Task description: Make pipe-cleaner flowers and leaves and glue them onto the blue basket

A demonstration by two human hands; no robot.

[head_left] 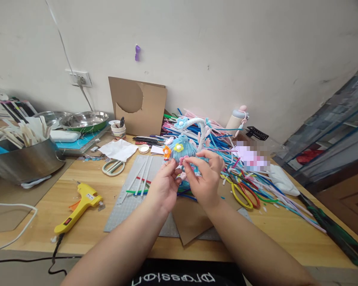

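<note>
A fuzzy pipe-cleaner craft [183, 146] is held up in front of me, with a rounded light-blue top. An orange flower [166, 152] and a yellow flower [179, 147] sit on it, and a white arched stem [202, 133] curves up behind, bearing a blue flower [181, 123]. My left hand [164, 184] is closed at the craft's lower left side, thumb against it. With closed fingertips, my right hand [207, 178] pinches a small pink flower [184, 159] against the craft's front. The fingers partly hide the lower part of the craft.
A yellow glue gun [79, 208] lies at left, near scissors [113, 167] and a metal pot [25, 159] of sticks. Clear glue sticks [141, 176] rest on a grey cutting mat [116, 214]. Loose pipe cleaners [220, 139] and yellow-handled scissors [240, 196] spread to the right.
</note>
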